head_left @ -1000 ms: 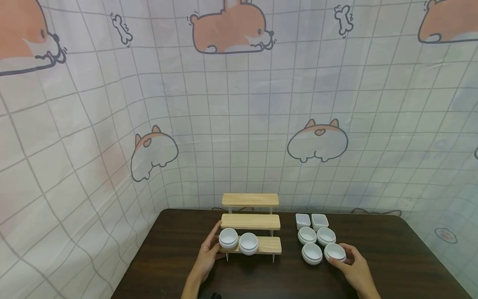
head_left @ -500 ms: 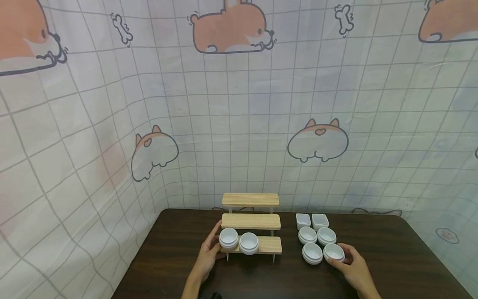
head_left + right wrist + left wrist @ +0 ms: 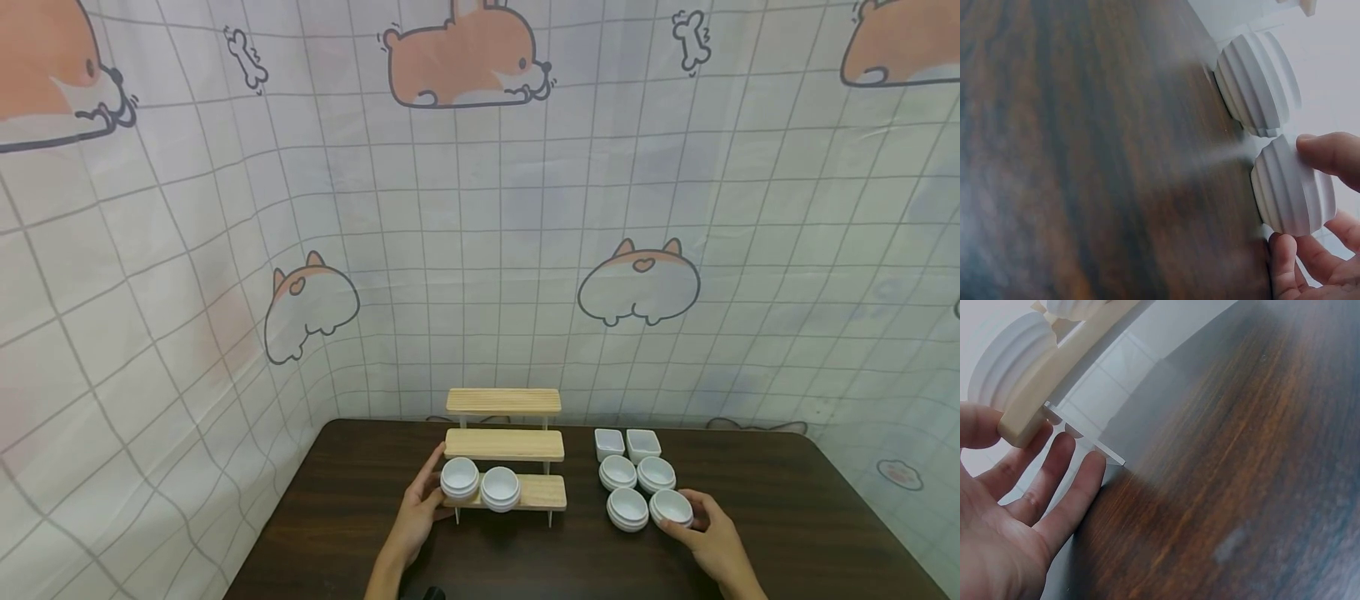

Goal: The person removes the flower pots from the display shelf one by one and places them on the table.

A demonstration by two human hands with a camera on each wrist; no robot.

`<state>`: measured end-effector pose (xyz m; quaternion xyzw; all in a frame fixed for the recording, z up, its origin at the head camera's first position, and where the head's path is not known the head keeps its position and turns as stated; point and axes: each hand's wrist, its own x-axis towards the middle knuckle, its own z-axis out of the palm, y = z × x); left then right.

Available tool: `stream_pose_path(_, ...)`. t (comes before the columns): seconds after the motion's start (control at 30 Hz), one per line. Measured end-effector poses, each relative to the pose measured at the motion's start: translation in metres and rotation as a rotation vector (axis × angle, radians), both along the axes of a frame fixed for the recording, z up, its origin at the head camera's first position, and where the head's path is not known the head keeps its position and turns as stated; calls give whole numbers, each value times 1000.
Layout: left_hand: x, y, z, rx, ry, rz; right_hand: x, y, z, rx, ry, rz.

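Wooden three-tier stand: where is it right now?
In the head view, the wooden stand is on the dark table, left of the two square white dishes; the left hand grips the left end of its lowest shelf.

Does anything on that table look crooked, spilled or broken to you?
One small thing: on the bottom wooden shelf, the right-hand bowl sits nearer the front edge than the left-hand bowl, so the pair looks slightly out of line. Nothing appears spilled or broken.
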<state>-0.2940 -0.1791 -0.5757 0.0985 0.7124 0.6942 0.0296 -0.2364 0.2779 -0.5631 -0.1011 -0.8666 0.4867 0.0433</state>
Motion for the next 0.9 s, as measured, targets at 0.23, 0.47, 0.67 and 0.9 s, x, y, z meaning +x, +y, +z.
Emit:
stream_pose_path(0.23, 1, 0, 0, 6, 4, -1, -1, 1, -1, 3, 4, 7)
stream_pose_path(0.47, 0, 0, -1, 10, 0, 2, -1, 2, -1, 6, 1, 10)
stream_pose_path(0.67, 0, 1, 0, 14, 6, 0, -1, 2, -2, 10, 3, 13)
stream_pose_path(0.9, 1, 1, 0, 18, 10, 4, 0, 1, 5, -2, -1, 9)
